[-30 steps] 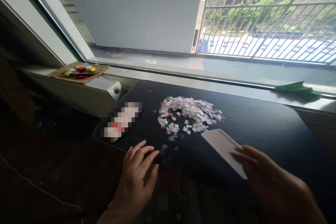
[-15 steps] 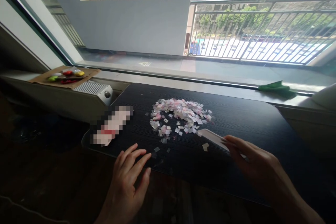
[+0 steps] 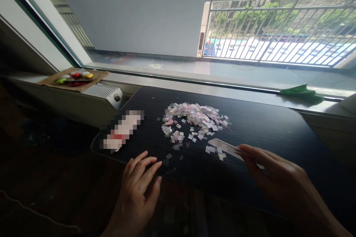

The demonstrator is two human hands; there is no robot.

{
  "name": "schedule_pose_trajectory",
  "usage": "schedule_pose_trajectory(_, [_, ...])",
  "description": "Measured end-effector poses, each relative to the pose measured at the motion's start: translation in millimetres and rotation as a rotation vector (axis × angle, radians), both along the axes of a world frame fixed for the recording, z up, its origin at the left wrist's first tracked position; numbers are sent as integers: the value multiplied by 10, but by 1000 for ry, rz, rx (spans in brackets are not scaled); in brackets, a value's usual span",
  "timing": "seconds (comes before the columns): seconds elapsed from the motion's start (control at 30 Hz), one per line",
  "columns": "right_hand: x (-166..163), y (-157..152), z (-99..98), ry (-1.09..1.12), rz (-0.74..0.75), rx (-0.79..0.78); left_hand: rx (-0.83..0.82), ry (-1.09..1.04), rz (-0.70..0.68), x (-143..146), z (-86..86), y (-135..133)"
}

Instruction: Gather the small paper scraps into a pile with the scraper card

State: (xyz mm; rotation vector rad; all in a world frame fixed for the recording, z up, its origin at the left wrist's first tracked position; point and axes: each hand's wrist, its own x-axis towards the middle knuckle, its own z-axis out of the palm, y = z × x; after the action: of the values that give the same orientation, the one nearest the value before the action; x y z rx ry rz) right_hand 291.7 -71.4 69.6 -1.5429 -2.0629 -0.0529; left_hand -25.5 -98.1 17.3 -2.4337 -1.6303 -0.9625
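Observation:
My right hand (image 3: 274, 164) pinches a flat, whitish strip (image 3: 226, 147) with a slanted tip, which reaches leftward over the black table (image 3: 264, 126). Beside the strip's near edge lie several small pale paper scraps (image 3: 212, 150). Beyond them a loose heap of white and pink paper scraps (image 3: 194, 113) spreads across the middle of the table. My left hand (image 3: 140, 185) is at the near edge with its fingers apart, holding nothing. A few clear or dark flakes (image 3: 168, 156) lie just right of its fingertips.
A blurred-out pale, long item with a red band (image 3: 122, 131) lies at the table's left end. Past it, a white heater (image 3: 107, 94) and a cardboard sheet (image 3: 50, 81) with colourful items stand by the window. Green cloth or paper (image 3: 302, 93) rests on the sill.
Several scraps now lie apart from the heap, on the near side of the strip. The strip's tip has shifted slightly, and the whole view has moved a little. My left hand keeps its pose.

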Motion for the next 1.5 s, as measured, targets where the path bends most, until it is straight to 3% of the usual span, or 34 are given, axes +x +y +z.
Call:
schedule_pose_trajectory(0.3, [307,-173,56,-40,31,44,5,12,-23,21,-1,16])
schedule_pose_trajectory(0.53, [185,7,70,-111,38,46,16,34,-40,-3,13,13])
schedule_pose_trajectory(0.9, [74,46,194,-149,40,-6,20,45,-45,-17,-11,28])
schedule_pose_trajectory(1.3, [75,77,197,-128,165,-8,1,39,-34,-33,-32,20])
schedule_pose_trajectory(1.5, [283,-12,175,-96,143,13,-4,42,-30,-27,-23,18])
